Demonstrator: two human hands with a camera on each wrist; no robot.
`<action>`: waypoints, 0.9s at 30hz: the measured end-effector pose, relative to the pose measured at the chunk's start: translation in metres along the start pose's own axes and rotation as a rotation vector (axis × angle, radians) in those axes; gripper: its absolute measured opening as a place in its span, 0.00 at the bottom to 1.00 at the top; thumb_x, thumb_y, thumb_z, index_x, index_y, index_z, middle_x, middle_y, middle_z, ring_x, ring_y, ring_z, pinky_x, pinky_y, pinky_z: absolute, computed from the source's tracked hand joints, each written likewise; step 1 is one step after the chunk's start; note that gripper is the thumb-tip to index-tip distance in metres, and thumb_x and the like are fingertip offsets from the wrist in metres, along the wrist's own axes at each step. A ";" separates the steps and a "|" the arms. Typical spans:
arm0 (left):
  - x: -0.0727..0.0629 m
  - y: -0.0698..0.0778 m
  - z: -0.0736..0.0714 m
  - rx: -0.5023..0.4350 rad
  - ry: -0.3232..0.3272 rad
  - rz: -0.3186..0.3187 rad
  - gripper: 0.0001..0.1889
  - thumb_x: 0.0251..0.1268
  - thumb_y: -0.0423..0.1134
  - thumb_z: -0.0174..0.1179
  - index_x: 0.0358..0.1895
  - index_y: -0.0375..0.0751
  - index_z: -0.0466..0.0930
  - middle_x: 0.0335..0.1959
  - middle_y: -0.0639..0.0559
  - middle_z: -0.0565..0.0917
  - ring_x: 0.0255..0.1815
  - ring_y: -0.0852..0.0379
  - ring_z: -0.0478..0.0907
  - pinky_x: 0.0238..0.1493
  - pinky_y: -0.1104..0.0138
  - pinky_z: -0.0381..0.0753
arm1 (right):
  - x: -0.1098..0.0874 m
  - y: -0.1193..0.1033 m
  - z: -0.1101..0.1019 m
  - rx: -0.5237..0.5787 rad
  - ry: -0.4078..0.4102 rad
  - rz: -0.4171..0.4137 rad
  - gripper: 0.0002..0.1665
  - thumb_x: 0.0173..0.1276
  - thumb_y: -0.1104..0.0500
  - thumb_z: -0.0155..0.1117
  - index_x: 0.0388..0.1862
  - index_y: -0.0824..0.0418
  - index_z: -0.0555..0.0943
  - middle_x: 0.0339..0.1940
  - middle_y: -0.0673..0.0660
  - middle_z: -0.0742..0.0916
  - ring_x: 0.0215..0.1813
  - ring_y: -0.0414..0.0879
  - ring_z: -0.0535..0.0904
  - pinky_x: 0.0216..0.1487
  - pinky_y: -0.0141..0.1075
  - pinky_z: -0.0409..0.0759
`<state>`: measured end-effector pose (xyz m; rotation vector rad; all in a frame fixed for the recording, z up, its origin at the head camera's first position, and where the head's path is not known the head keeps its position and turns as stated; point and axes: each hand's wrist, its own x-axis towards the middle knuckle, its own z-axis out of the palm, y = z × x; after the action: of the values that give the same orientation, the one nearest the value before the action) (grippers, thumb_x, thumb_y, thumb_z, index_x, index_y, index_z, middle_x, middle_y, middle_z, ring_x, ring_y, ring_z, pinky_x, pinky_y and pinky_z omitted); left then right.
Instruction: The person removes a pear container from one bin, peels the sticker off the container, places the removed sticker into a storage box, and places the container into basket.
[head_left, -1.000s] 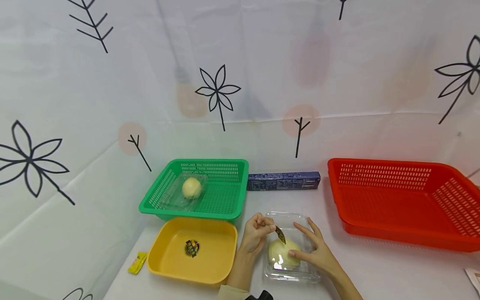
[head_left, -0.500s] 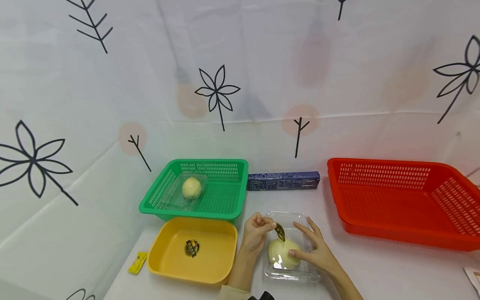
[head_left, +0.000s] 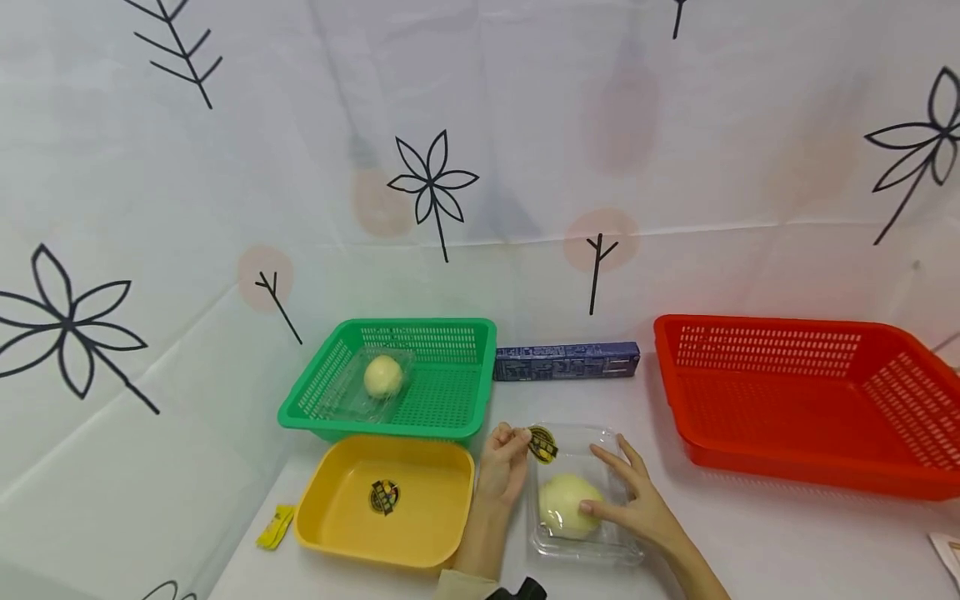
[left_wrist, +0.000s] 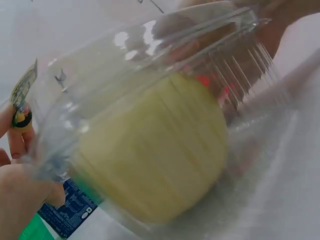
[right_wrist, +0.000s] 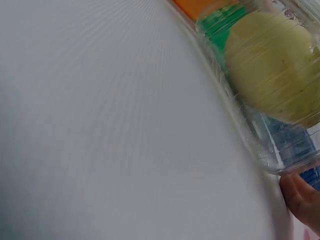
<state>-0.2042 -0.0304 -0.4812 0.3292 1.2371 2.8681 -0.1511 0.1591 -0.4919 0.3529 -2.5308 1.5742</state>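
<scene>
My left hand (head_left: 504,467) pinches a round black-and-gold sticker (head_left: 542,444) by its edge, above the far left corner of a clear plastic clamshell box (head_left: 587,437). In the left wrist view the sticker (left_wrist: 22,92) curves away from the fingertips. A pale yellow round fruit (head_left: 564,507) shows through the lid, in the near half of the box. My right hand (head_left: 637,504) rests on the box's right side with thumb and fingers spread, the thumb over the lid by the fruit. Fingertips also show against a box corner in the right wrist view.
Left of the hands stands a yellow tray (head_left: 330,533) with another sticker (head_left: 384,497) inside; a yellow packet (head_left: 275,527) lies beside it. Behind, a green basket (head_left: 450,392) holds another boxed fruit (head_left: 383,377). A dark blue carton (head_left: 567,362) and red basket (head_left: 765,408) stand farther right.
My left hand has drawn the sticker away from over the fruit, up and to the left, and its printed face now shows round. The right hand and the box have barely moved.
</scene>
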 end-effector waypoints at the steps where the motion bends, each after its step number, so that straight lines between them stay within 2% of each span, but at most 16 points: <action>1: 0.000 0.001 0.000 -0.001 0.013 0.000 0.21 0.57 0.16 0.46 0.21 0.46 0.53 0.21 0.61 0.75 0.33 0.64 0.72 0.46 0.74 0.67 | 0.000 -0.001 0.000 0.002 -0.002 0.001 0.44 0.45 0.58 0.76 0.63 0.63 0.71 0.72 0.74 0.51 0.67 0.77 0.50 0.53 0.74 0.56; 4: 0.001 0.001 0.003 0.069 0.030 -0.002 0.21 0.54 0.16 0.50 0.21 0.45 0.55 0.21 0.60 0.77 0.33 0.63 0.73 0.45 0.73 0.69 | 0.000 -0.001 0.002 0.011 -0.001 -0.018 0.44 0.44 0.59 0.76 0.63 0.64 0.71 0.72 0.75 0.51 0.67 0.78 0.49 0.52 0.74 0.58; 8: 0.002 -0.002 0.010 0.191 0.044 0.009 0.17 0.51 0.15 0.54 0.23 0.42 0.64 0.22 0.58 0.79 0.30 0.65 0.76 0.38 0.73 0.75 | 0.001 -0.002 0.002 0.010 0.008 -0.034 0.44 0.43 0.59 0.77 0.63 0.64 0.72 0.72 0.75 0.52 0.68 0.77 0.49 0.52 0.73 0.58; 12: -0.001 0.001 0.021 0.355 0.037 -0.022 0.06 0.51 0.19 0.59 0.32 0.25 0.73 0.26 0.54 0.81 0.31 0.64 0.78 0.38 0.73 0.77 | 0.001 -0.004 0.001 0.001 -0.007 -0.005 0.45 0.44 0.58 0.76 0.63 0.65 0.71 0.72 0.74 0.51 0.68 0.77 0.49 0.53 0.73 0.59; 15: -0.006 0.007 0.029 0.486 0.013 -0.043 0.12 0.54 0.23 0.61 0.41 0.19 0.75 0.33 0.46 0.83 0.36 0.62 0.78 0.40 0.74 0.76 | 0.001 -0.004 0.000 0.000 -0.016 0.028 0.46 0.45 0.58 0.76 0.64 0.68 0.69 0.73 0.73 0.51 0.68 0.78 0.48 0.54 0.71 0.59; 19: -0.014 0.021 0.037 0.653 -0.039 -0.012 0.13 0.56 0.28 0.62 0.44 0.24 0.78 0.41 0.37 0.83 0.44 0.58 0.77 0.51 0.69 0.72 | 0.001 -0.003 0.000 -0.009 -0.019 0.038 0.46 0.44 0.57 0.76 0.64 0.68 0.69 0.73 0.73 0.51 0.68 0.78 0.47 0.55 0.72 0.56; 22: -0.022 0.036 0.040 0.748 -0.091 0.028 0.13 0.58 0.31 0.62 0.45 0.26 0.79 0.43 0.37 0.83 0.47 0.54 0.78 0.58 0.60 0.68 | 0.002 -0.002 0.000 -0.013 -0.022 0.027 0.45 0.45 0.56 0.76 0.64 0.65 0.70 0.73 0.73 0.50 0.68 0.78 0.47 0.55 0.73 0.55; 25: -0.031 0.055 0.040 0.800 -0.151 0.054 0.12 0.60 0.32 0.61 0.45 0.27 0.78 0.42 0.37 0.82 0.46 0.51 0.78 0.58 0.56 0.69 | 0.002 -0.002 0.001 -0.021 -0.018 0.017 0.45 0.45 0.55 0.76 0.64 0.63 0.71 0.72 0.74 0.51 0.68 0.78 0.47 0.54 0.74 0.55; 27: -0.036 0.067 0.036 0.813 -0.175 0.066 0.12 0.60 0.31 0.60 0.45 0.27 0.78 0.42 0.36 0.82 0.45 0.50 0.79 0.55 0.58 0.72 | 0.002 -0.001 0.000 -0.035 -0.017 0.018 0.46 0.45 0.54 0.76 0.64 0.62 0.71 0.72 0.74 0.51 0.68 0.78 0.48 0.54 0.74 0.55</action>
<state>-0.1569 -0.0538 -0.4156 0.5995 2.3071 2.1576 -0.1526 0.1582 -0.4904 0.3411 -2.5776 1.5380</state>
